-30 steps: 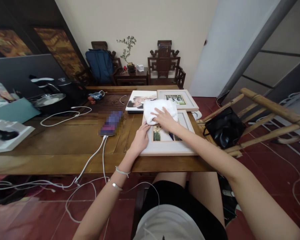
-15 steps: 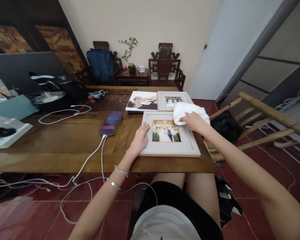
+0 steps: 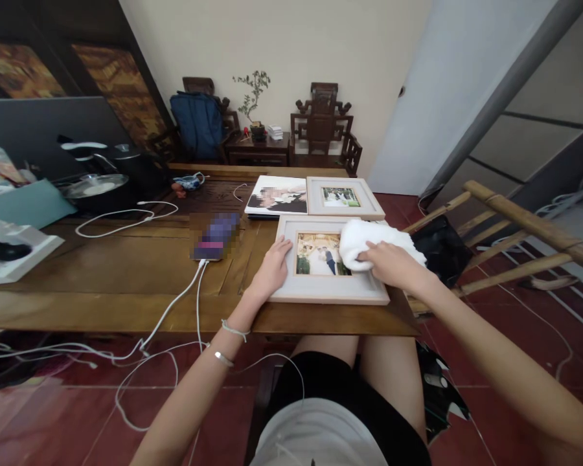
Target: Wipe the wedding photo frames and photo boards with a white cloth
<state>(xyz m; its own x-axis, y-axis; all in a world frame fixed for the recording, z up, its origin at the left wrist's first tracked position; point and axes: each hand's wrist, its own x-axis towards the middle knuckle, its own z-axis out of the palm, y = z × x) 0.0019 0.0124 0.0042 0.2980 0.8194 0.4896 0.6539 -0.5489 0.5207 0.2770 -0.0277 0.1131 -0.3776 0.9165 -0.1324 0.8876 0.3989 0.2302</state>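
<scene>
A light wooden picture frame [image 3: 320, 291] lies flat at the near edge of the wooden table [image 3: 126, 272]. My left hand [image 3: 272, 268] rests on the frame's left border, fingers stretched flat. My right hand [image 3: 393, 262] presses down on a bunched white cloth [image 3: 369, 236] over the frame's right side, fingers curled onto it. The photo in the frame shows between both hands.
A second frame [image 3: 342, 196] and a photo print [image 3: 276, 196] lie further back. A phone [image 3: 216, 236] with white cables [image 3: 175, 304] sits left of the frame. A black bag [image 3: 442, 239] rests on a bamboo chair [image 3: 515, 226] at right. Pots and papers crowd the far left.
My right hand has dragged the cloth from the frame's top left across to its top right, then down along the right side. My left hand has stayed on the left border.
</scene>
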